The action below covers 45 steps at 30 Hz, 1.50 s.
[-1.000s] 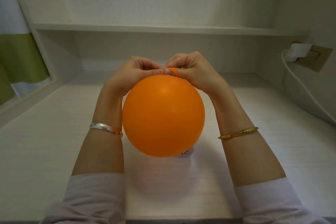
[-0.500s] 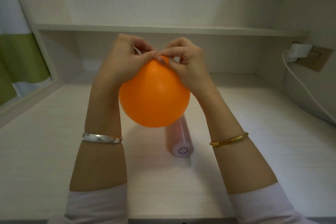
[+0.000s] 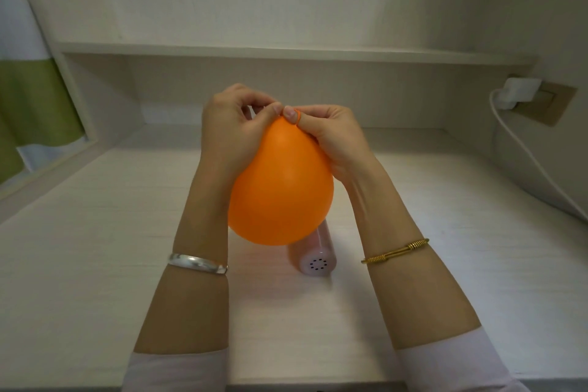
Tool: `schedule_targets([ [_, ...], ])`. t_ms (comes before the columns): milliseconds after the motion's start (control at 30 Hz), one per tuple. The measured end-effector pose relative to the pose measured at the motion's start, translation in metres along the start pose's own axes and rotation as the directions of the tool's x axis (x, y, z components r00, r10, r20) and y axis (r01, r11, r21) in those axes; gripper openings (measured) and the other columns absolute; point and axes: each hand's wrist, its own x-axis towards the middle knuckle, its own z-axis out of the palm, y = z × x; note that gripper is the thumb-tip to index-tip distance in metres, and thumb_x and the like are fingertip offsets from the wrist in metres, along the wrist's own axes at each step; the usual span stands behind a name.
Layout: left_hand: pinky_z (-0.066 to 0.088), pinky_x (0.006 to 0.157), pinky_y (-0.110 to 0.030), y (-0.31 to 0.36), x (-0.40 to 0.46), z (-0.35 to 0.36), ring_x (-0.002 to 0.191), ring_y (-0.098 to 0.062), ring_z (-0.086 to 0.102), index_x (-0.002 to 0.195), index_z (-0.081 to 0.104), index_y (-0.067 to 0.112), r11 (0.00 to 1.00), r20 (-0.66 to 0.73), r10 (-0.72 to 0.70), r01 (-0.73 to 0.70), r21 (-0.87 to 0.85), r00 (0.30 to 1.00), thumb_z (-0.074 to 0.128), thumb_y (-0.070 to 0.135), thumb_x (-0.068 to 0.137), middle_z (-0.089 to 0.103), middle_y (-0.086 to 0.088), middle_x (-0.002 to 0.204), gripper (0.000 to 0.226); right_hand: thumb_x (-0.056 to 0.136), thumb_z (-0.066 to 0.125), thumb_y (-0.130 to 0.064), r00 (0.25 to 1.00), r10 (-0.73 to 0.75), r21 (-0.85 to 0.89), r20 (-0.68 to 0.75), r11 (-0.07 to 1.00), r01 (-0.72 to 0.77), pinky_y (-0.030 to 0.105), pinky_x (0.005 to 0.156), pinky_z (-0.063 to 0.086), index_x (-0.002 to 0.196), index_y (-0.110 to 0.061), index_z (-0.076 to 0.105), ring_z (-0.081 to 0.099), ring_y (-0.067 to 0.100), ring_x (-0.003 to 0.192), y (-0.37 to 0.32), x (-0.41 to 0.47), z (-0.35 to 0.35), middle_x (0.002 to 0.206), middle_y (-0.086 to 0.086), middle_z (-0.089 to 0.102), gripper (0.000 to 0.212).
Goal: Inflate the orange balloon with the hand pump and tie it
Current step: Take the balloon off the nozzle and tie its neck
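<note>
orange balloon: inflated, held above desk | left hand, right hand: both pinched on neck at 12 o'clock | hand pump: lying at 6 o'clock | writing: none legible

Worktop bare at 9 o'clock and 3 o'clock of the arms; wide room for a hand on both sides. Centre is blocked: balloon held up off the worktop betw. left hand and right hand, pump lying under it at 6 o'clock, just beside right forearm. At 12 o'clock a shelf overhangs a low recess; back wall closes it. At 2 o'clock a plug and cable run along the right wall.
</note>
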Motion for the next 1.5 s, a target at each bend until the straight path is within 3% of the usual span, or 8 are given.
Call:
schedule_targets([
  [133, 0.045, 0.063, -0.015, 0.0, -0.002, 0.0, 0.075, -0.003, 0.057, 0.089, 0.067, 0.021, 0.979, -0.019, -0.108, 0.103, -0.174, 0.994, 0.067, 0.026, 0.083, 0.062, 0.007, 0.083, 0.008, 0.084, 0.063, -0.026, 1.0, -0.001, 0.0, 0.009, 1.0, 0.001, 0.03, 0.066, 0.053, 0.095, -0.019, 0.067, 0.063, 0.019, 0.087, 0.001, 0.001, 0.0, 0.094, -0.002, 0.067, 0.013],
  [267, 0.044, 0.054, 0.0, -0.001, -0.003, -0.001, 0.066, 0.015, 0.059, 0.079, 0.066, 0.028, 0.951, 0.029, -0.148, 0.151, -0.268, 0.988, 0.07, 0.026, 0.08, 0.061, 0.018, 0.075, 0.005, 0.086, 0.061, -0.026, 1.0, 0.023, 0.028, 0.013, 0.999, -0.023, 0.037, 0.075, 0.055, 0.098, -0.019, 0.067, 0.062, 0.025, 0.094, 0.006, 0.001, 0.001, 0.1, 0.003, 0.066, 0.016],
  [433, 0.044, 0.053, -0.002, -0.005, -0.003, -0.001, 0.064, 0.011, 0.06, 0.074, 0.067, 0.025, 0.943, 0.044, -0.159, 0.165, -0.29, 0.986, 0.074, 0.025, 0.075, 0.062, 0.015, 0.072, 0.008, 0.086, 0.061, -0.022, 1.0, 0.008, -0.034, 0.025, 0.999, -0.007, 0.036, 0.074, 0.054, 0.091, -0.016, 0.067, 0.061, 0.025, 0.093, 0.005, 0.002, 0.002, 0.097, 0.005, 0.065, 0.01],
  [833, 0.037, 0.062, -0.021, -0.002, 0.002, -0.008, 0.086, -0.015, 0.051, 0.093, 0.052, 0.025, 0.992, 0.295, -0.121, 0.111, 0.053, 0.948, 0.079, 0.033, 0.068, 0.056, 0.005, 0.096, 0.037, 0.085, 0.062, -0.013, 0.982, -0.013, -0.075, -0.19, 0.997, -0.001, 0.036, 0.073, 0.052, 0.084, -0.008, 0.066, 0.061, 0.022, 0.083, 0.014, 0.005, 0.019, 0.08, 0.004, 0.063, 0.007],
  [1067, 0.042, 0.095, -0.052, -0.003, 0.004, -0.011, 0.099, -0.02, 0.05, 0.075, 0.061, 0.036, 0.961, 0.315, -0.158, 0.072, 0.267, 0.936, 0.073, 0.024, 0.072, 0.053, 0.008, 0.093, 0.018, 0.082, 0.061, -0.006, 0.969, 0.05, -0.004, -0.242, 0.999, -0.052, 0.033, 0.062, 0.049, 0.067, -0.018, 0.065, 0.061, 0.026, 0.08, 0.027, 0.004, 0.033, 0.074, 0.006, 0.063, 0.02],
  [1167, 0.042, 0.096, -0.054, -0.007, 0.003, -0.012, 0.095, -0.019, 0.051, 0.072, 0.064, 0.037, 0.955, 0.308, -0.196, 0.109, 0.275, 0.931, 0.072, 0.021, 0.071, 0.056, 0.005, 0.09, 0.018, 0.081, 0.06, -0.003, 0.964, 0.115, 0.031, -0.241, 0.993, -0.111, 0.036, 0.066, 0.051, 0.066, -0.017, 0.065, 0.061, 0.029, 0.083, 0.031, 0.004, 0.035, 0.079, 0.009, 0.064, 0.021],
  [1333, 0.042, 0.098, -0.052, -0.018, 0.004, -0.013, 0.104, -0.025, 0.054, 0.084, 0.072, 0.034, 0.951, 0.325, -0.227, 0.136, 0.278, 0.918, 0.069, 0.02, 0.077, 0.067, -0.004, 0.11, 0.016, 0.082, 0.059, -0.002, 0.956, 0.185, 0.071, -0.227, 0.982, -0.174, 0.043, 0.082, 0.054, 0.07, -0.012, 0.065, 0.063, 0.03, 0.094, 0.031, 0.004, 0.037, 0.093, 0.017, 0.067, 0.017],
  [1500, 0.036, 0.103, -0.056, -0.019, 0.004, -0.005, 0.097, -0.019, 0.051, 0.078, 0.071, 0.034, 0.948, 0.273, -0.223, 0.143, 0.283, 0.936, 0.072, 0.026, 0.075, 0.065, 0.001, 0.098, 0.008, 0.08, 0.061, -0.004, 0.948, 0.194, 0.074, -0.251, 0.981, -0.181, 0.043, 0.081, 0.053, 0.064, -0.012, 0.064, 0.063, 0.03, 0.092, 0.033, 0.005, 0.034, 0.083, 0.014, 0.066, 0.018],
])
